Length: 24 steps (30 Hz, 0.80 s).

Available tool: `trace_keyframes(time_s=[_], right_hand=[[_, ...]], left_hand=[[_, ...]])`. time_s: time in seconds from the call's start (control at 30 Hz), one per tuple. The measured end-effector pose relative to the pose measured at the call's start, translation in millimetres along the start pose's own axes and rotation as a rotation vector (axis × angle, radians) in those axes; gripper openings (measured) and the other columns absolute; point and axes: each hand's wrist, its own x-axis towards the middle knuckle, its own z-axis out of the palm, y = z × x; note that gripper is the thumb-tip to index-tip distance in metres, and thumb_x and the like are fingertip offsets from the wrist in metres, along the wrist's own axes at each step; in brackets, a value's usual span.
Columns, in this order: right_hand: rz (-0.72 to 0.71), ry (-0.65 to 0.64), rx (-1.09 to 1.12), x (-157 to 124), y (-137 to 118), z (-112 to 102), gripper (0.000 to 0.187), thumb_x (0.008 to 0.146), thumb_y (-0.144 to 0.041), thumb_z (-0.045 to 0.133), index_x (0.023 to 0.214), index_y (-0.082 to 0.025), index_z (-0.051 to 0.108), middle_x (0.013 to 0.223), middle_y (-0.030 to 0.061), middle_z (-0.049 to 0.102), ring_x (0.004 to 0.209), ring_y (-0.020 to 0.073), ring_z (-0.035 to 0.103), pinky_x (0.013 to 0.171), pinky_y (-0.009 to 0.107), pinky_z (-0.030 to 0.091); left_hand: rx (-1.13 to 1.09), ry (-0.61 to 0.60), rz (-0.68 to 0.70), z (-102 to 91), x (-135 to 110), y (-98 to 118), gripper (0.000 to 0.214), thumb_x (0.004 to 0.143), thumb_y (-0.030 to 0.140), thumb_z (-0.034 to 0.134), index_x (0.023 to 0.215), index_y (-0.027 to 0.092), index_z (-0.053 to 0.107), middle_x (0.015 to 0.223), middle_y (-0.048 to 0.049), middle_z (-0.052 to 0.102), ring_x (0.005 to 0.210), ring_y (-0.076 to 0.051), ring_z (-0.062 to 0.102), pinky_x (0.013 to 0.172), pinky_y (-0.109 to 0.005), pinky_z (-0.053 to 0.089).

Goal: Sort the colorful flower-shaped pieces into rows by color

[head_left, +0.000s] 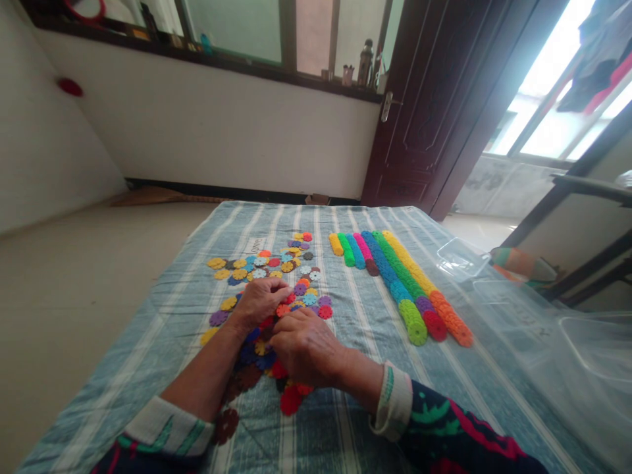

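Note:
Colourful notched plastic discs [310,299] lie in a loose heap on the striped cloth. My left hand [259,301] is over the heap's middle, thumb and fingers pinched together close to a red disc; whether it grips that disc I cannot make out. Just nearer and to the right, my right hand [309,345] has its fingers curled down into the pile, and their tips are hidden. To the right, discs are stacked on their sides in long coloured rows, among them a yellow and orange row [419,280] and a shorter pink row [363,247].
Clear plastic boxes [533,316] stand along the right side of the bed-like surface [162,342]. A small paper label [257,246] lies behind the loose discs. Beyond the far edge are a white wall and a dark red door [419,99].

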Motion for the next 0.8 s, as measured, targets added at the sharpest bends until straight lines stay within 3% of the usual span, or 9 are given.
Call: trace_keyframes(time_s=[0.27,0.4,0.53,0.67,0.8], right_hand=[[0.072,0.102,0.184,-17.8,23.1,-22.1,0.022,0.087,-0.01,0.057,0.068,-0.018,0.064,0.077,0.0029,0.067,0.073,0.0143,0.058,0.071,0.026,0.042],[0.285,0.142,0.156,-35.8,70.2,-50.3,0.019,0.089,-0.011,0.058,0.076,-0.018,0.07,0.086,0.005,0.069,0.082,0.0158,0.062,0.076,0.026,0.044],[0.58,0.02,-0.086,-55.4,131.1,-81.1,0.023,0.091,-0.016,0.057,0.073,-0.018,0.072,0.087,0.0059,0.068,0.085,0.0176,0.061,0.076,0.027,0.042],[0.658,-0.027,-0.146,-67.9,173.3,-91.4,0.023,0.089,-0.015,0.055,0.075,-0.016,0.074,0.086,0.0078,0.067,0.081,0.0188,0.06,0.075,0.028,0.04],[0.674,-0.088,-0.167,-71.4,190.2,-87.1,0.024,0.089,-0.015,0.054,0.077,-0.014,0.075,0.086,0.0083,0.067,0.082,0.0181,0.059,0.074,0.027,0.039]], left_hand=[[0.036,0.005,0.001,0.9,0.9,-3.3,0.034,0.066,0.05,0.059,0.069,0.018,0.071,0.065,0.0002,0.07,0.063,-0.017,0.06,0.061,-0.025,0.045],[0.033,0.001,-0.013,0.4,0.0,-1.3,0.034,0.065,0.05,0.059,0.068,0.019,0.07,0.064,0.0004,0.069,0.062,-0.016,0.058,0.059,-0.025,0.044],[0.04,0.006,-0.018,-1.3,-1.4,5.0,0.031,0.064,0.048,0.06,0.065,0.019,0.07,0.062,0.0009,0.067,0.061,-0.016,0.056,0.06,-0.025,0.043],[0.057,0.011,-0.005,-1.9,-2.0,7.1,0.029,0.064,0.047,0.06,0.063,0.019,0.069,0.059,0.0013,0.065,0.058,-0.015,0.054,0.059,-0.025,0.042],[0.063,0.016,-0.005,-1.4,-2.4,5.0,0.031,0.065,0.049,0.061,0.063,0.019,0.07,0.06,0.001,0.066,0.059,-0.015,0.055,0.058,-0.025,0.042]])
